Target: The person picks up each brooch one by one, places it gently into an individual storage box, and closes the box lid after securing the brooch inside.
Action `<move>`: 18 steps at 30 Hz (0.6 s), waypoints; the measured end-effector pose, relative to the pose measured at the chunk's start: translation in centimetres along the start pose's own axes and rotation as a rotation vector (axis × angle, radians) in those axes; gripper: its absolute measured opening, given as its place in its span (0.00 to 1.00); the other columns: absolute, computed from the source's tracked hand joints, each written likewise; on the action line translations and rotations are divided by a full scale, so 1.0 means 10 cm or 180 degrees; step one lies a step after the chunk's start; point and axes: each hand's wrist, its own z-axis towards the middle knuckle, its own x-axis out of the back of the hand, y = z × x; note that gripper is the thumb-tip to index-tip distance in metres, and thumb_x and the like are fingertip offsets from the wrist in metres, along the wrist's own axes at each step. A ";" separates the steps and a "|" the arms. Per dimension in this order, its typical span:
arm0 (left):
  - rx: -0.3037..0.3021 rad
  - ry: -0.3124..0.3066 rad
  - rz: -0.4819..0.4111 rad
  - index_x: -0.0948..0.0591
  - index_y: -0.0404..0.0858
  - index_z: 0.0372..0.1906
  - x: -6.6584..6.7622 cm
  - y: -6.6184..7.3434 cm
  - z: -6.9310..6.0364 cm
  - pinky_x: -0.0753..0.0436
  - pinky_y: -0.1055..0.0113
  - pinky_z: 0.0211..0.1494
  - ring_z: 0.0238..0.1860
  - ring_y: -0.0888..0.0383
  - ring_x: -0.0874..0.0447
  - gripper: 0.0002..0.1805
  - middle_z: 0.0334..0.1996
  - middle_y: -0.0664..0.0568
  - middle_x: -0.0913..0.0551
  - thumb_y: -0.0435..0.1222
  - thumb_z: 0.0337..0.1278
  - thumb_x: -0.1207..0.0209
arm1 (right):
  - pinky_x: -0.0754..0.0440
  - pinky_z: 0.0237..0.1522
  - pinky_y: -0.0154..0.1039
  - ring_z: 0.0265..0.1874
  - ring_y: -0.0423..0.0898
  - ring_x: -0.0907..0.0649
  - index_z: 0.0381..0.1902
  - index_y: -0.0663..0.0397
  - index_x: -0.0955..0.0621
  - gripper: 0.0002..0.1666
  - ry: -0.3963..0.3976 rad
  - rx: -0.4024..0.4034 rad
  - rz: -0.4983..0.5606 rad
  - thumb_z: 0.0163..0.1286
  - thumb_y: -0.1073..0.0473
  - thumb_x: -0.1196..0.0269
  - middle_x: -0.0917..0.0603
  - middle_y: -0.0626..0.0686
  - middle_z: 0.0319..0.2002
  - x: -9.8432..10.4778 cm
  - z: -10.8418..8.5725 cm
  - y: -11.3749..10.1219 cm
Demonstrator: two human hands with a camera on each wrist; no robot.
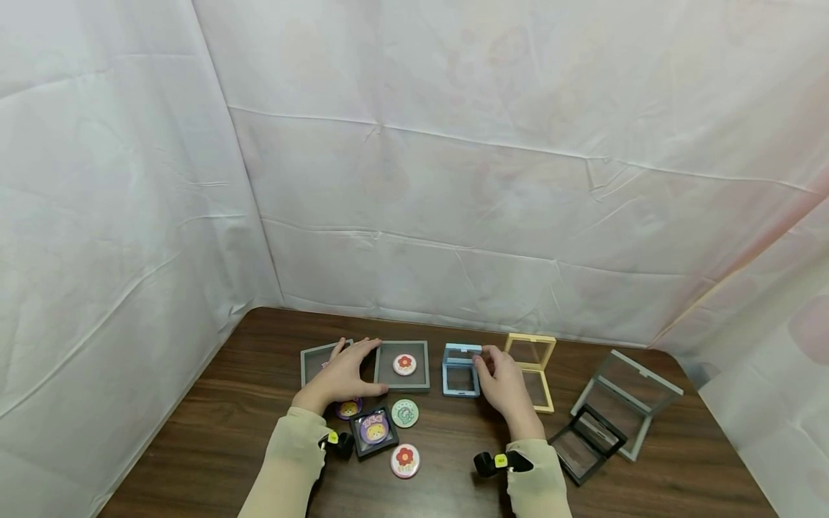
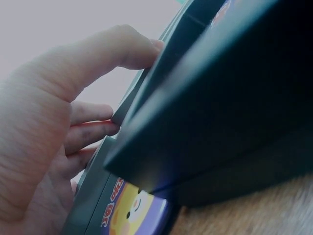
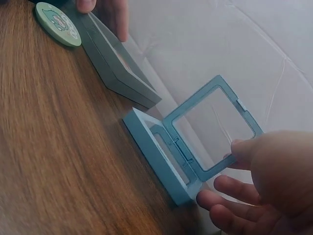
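Observation:
In the head view, my left hand (image 1: 343,373) spans the left side of a grey display frame (image 1: 429,367), its thumb at the near corner and fingers at the far one. A flower badge (image 1: 404,365) lies in that frame. My right hand (image 1: 504,385) pinches the raised lid of a small blue display frame (image 1: 461,393), which stands open on the table. The right wrist view shows the thumb (image 3: 242,149) on the lid's edge. Another grey frame (image 1: 303,367) with a badge lies partly hidden under my left hand.
Nearer me lie a black frame (image 1: 358,447) holding a bear badge (image 1: 374,429), a green badge (image 1: 405,414), a flower badge (image 1: 405,460) and a purple bear badge (image 1: 348,409). To the right stand opened yellow (image 1: 549,399), grey (image 1: 637,439) and black (image 1: 586,475) frames. White cloth (image 1: 453,201) hangs behind.

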 end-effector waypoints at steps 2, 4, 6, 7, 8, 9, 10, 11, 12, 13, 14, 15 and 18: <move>0.0002 0.0000 0.0005 0.31 0.39 0.84 0.01 0.00 0.00 0.64 0.34 0.86 0.83 0.40 0.37 0.56 0.81 0.42 0.30 0.59 0.55 0.23 | 0.16 0.45 0.54 0.40 0.51 0.15 0.55 0.62 0.15 0.12 -0.0008 -0.0033 0.0030 0.85 0.58 0.37 0.13 0.56 0.42 0.00 0.00 -0.01; 0.0005 0.0003 0.0005 0.31 0.39 0.84 0.01 0.00 0.00 0.64 0.34 0.86 0.83 0.40 0.37 0.56 0.81 0.42 0.29 0.58 0.55 0.23 | 0.15 0.45 0.54 0.40 0.51 0.15 0.53 0.59 0.15 0.10 -0.0030 -0.0088 0.0067 0.86 0.57 0.38 0.13 0.54 0.42 0.01 0.01 -0.03; 0.0005 0.0009 0.0005 0.31 0.39 0.84 0.02 0.01 0.00 0.64 0.34 0.86 0.83 0.40 0.37 0.55 0.81 0.42 0.29 0.58 0.55 0.23 | 0.14 0.45 0.54 0.41 0.51 0.13 0.52 0.58 0.15 0.10 -0.0050 -0.0120 0.0100 0.86 0.57 0.38 0.12 0.53 0.42 0.01 0.01 -0.03; 0.0007 0.0013 0.0006 0.31 0.39 0.84 0.02 0.01 0.00 0.64 0.34 0.86 0.83 0.40 0.36 0.55 0.81 0.42 0.29 0.58 0.55 0.23 | 0.14 0.46 0.54 0.42 0.51 0.13 0.52 0.58 0.16 0.10 -0.0065 -0.0134 0.0114 0.86 0.57 0.38 0.11 0.53 0.42 0.02 0.01 -0.03; 0.0010 0.0018 0.0001 0.31 0.39 0.84 0.01 0.00 0.00 0.64 0.34 0.86 0.83 0.40 0.36 0.55 0.81 0.42 0.29 0.58 0.55 0.22 | 0.14 0.46 0.55 0.43 0.52 0.12 0.53 0.58 0.16 0.10 -0.0088 -0.0147 0.0127 0.86 0.57 0.38 0.11 0.53 0.43 0.03 0.01 -0.03; 0.0014 0.0019 0.0002 0.31 0.39 0.84 0.01 0.00 0.00 0.64 0.34 0.86 0.83 0.40 0.36 0.55 0.81 0.42 0.29 0.58 0.55 0.22 | 0.14 0.47 0.55 0.44 0.53 0.12 0.54 0.58 0.16 0.10 -0.0112 -0.0162 0.0132 0.86 0.58 0.39 0.11 0.54 0.44 0.03 0.01 -0.02; 0.0016 0.0016 0.0002 0.31 0.39 0.84 0.01 0.00 0.00 0.64 0.34 0.86 0.83 0.40 0.36 0.55 0.81 0.42 0.29 0.58 0.55 0.22 | 0.13 0.48 0.56 0.45 0.54 0.12 0.55 0.59 0.16 0.11 -0.0129 -0.0159 0.0134 0.87 0.57 0.39 0.11 0.55 0.45 0.04 0.00 -0.01; 0.0015 0.0010 0.0007 0.31 0.39 0.84 0.00 0.00 0.00 0.64 0.34 0.86 0.83 0.41 0.36 0.55 0.81 0.42 0.30 0.58 0.56 0.23 | 0.13 0.49 0.57 0.46 0.54 0.12 0.56 0.59 0.17 0.11 -0.0145 -0.0159 0.0136 0.87 0.57 0.39 0.11 0.55 0.46 0.05 0.00 0.00; 0.0013 0.0004 -0.0001 0.31 0.39 0.84 0.00 0.00 0.00 0.64 0.34 0.86 0.83 0.41 0.37 0.55 0.81 0.42 0.30 0.58 0.56 0.23 | 0.13 0.49 0.57 0.47 0.55 0.12 0.56 0.59 0.17 0.11 -0.0155 -0.0162 0.0132 0.87 0.57 0.39 0.11 0.56 0.47 0.05 0.00 0.01; 0.0010 0.0002 -0.0007 0.31 0.39 0.84 -0.01 0.00 0.01 0.64 0.34 0.86 0.83 0.41 0.37 0.55 0.81 0.42 0.30 0.58 0.56 0.23 | 0.14 0.50 0.58 0.48 0.56 0.12 0.56 0.59 0.17 0.11 -0.0163 -0.0178 0.0134 0.87 0.57 0.39 0.11 0.56 0.48 0.06 0.00 0.02; 0.0006 0.0002 -0.0015 0.31 0.39 0.84 -0.01 0.00 0.01 0.64 0.34 0.86 0.83 0.41 0.37 0.55 0.81 0.42 0.30 0.58 0.56 0.23 | 0.14 0.50 0.58 0.48 0.56 0.12 0.56 0.59 0.17 0.11 -0.0166 -0.0174 0.0135 0.87 0.58 0.39 0.11 0.57 0.49 0.07 0.00 0.03; 0.0001 0.0000 -0.0015 0.31 0.39 0.84 -0.01 0.01 0.02 0.64 0.34 0.86 0.83 0.41 0.36 0.55 0.81 0.42 0.30 0.58 0.56 0.23 | 0.14 0.51 0.58 0.48 0.56 0.12 0.56 0.59 0.17 0.11 -0.0171 -0.0186 0.0139 0.87 0.57 0.39 0.11 0.57 0.49 0.08 0.00 0.04; -0.0006 0.0017 -0.0019 0.31 0.38 0.83 -0.02 0.01 0.04 0.64 0.34 0.86 0.83 0.41 0.36 0.55 0.81 0.42 0.30 0.57 0.55 0.22 | 0.14 0.51 0.58 0.48 0.55 0.12 0.56 0.58 0.17 0.12 -0.0183 -0.0213 0.0139 0.87 0.56 0.39 0.10 0.56 0.49 0.12 0.01 0.06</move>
